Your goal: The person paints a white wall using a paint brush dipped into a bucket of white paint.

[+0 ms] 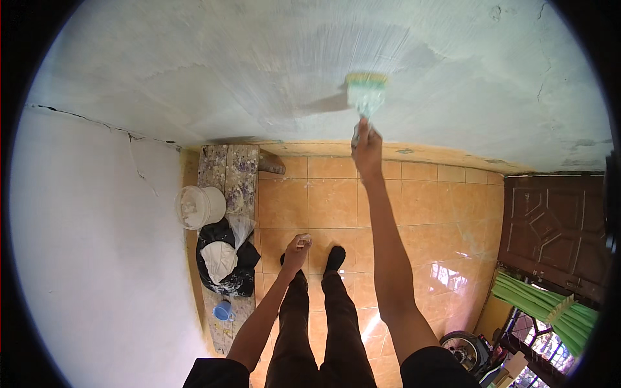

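My right hand (366, 150) is closed round the handle of a wide paintbrush (367, 97), stretched out toward the wall ahead. The brush has a pale, paint-smeared body and a green and yellowish bristle end, a little blurred. Its bristles are at or close to the grey-white wall (272, 71), which bears fresh-looking streaks fanning out around the brush. My left hand (296, 253) hangs low above the floor with its fingers curled. Something whitish shows at its fingertips; whether it is paint or a small object, I cannot make out.
On the left, a paint-spattered wooden bench (242, 178) carries a white bucket (210, 205), a black bag (249, 262) with white cloth-like material and a blue cup (223, 311). Orange tiles (333, 202) cover the floor. A brown door (556, 216), green curtain (550, 307) and motorcycle wheel (462, 352) stand right.
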`<state>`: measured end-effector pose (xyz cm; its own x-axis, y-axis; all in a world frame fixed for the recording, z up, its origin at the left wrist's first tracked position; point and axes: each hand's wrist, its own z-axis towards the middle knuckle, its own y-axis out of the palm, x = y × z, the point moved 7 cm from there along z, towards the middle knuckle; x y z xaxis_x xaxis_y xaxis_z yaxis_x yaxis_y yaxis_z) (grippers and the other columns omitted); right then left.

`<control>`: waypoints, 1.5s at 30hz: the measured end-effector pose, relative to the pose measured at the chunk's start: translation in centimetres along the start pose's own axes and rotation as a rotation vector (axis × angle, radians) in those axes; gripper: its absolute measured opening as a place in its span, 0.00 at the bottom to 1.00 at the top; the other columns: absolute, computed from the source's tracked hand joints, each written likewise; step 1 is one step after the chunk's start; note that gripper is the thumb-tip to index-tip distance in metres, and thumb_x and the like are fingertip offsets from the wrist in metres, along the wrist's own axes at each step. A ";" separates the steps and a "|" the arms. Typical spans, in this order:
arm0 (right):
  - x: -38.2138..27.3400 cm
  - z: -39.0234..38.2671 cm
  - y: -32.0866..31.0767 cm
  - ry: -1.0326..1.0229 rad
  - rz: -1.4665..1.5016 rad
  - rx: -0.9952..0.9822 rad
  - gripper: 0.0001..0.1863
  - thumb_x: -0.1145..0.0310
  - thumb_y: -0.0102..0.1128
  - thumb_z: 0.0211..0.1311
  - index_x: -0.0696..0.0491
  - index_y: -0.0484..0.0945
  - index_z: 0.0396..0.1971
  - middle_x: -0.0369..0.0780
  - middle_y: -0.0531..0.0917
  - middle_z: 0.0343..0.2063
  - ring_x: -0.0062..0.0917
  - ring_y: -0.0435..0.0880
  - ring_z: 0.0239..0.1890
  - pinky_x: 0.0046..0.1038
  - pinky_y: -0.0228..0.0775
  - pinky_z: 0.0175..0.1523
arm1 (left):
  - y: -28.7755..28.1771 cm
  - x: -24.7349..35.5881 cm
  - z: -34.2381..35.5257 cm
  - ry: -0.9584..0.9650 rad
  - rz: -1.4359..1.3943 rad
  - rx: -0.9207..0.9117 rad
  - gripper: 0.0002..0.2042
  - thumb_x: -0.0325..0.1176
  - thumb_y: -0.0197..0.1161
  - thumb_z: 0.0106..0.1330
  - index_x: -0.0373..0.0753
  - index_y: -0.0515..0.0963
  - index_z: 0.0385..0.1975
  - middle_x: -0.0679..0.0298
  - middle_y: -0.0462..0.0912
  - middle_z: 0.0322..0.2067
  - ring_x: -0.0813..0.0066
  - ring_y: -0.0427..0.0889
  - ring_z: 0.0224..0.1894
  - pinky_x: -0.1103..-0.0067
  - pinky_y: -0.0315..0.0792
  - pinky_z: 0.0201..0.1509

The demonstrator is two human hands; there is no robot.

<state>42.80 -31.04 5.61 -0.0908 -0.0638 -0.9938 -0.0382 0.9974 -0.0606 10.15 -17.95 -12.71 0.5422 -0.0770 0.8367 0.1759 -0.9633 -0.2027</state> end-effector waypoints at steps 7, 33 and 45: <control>15.1 -2.0 -4.2 0.468 -0.026 0.055 0.20 0.53 0.42 0.71 0.51 0.69 0.24 0.30 0.65 0.13 0.14 0.60 0.11 0.20 0.54 0.15 | 1.4 -0.6 -0.1 -0.002 0.014 0.027 0.16 0.40 0.62 0.65 0.37 0.75 0.47 0.58 0.82 0.37 0.72 0.80 0.39 0.78 0.74 0.41; -19.6 1.0 -5.7 -0.338 0.098 0.001 0.23 0.55 0.41 0.73 0.49 0.60 0.17 0.26 0.57 0.10 0.10 0.52 0.12 0.18 0.46 0.15 | 5.0 9.3 -0.9 0.090 0.139 -0.064 0.18 0.44 0.61 0.65 0.38 0.75 0.48 0.55 0.82 0.37 0.68 0.82 0.40 0.76 0.75 0.44; 8.1 -3.5 -5.7 0.567 0.059 -0.034 0.22 0.49 0.43 0.70 0.51 0.66 0.22 0.30 0.64 0.12 0.14 0.60 0.11 0.20 0.52 0.15 | 4.1 6.6 -2.0 0.053 0.164 -0.035 0.17 0.40 0.62 0.64 0.36 0.75 0.46 0.56 0.83 0.35 0.68 0.84 0.37 0.75 0.76 0.41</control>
<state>38.80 -37.33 -1.80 -0.6132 -0.0250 -0.7895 -0.0481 0.9988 0.0058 12.75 -22.93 -7.01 0.5167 -0.2465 0.8199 0.0598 -0.9449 -0.3218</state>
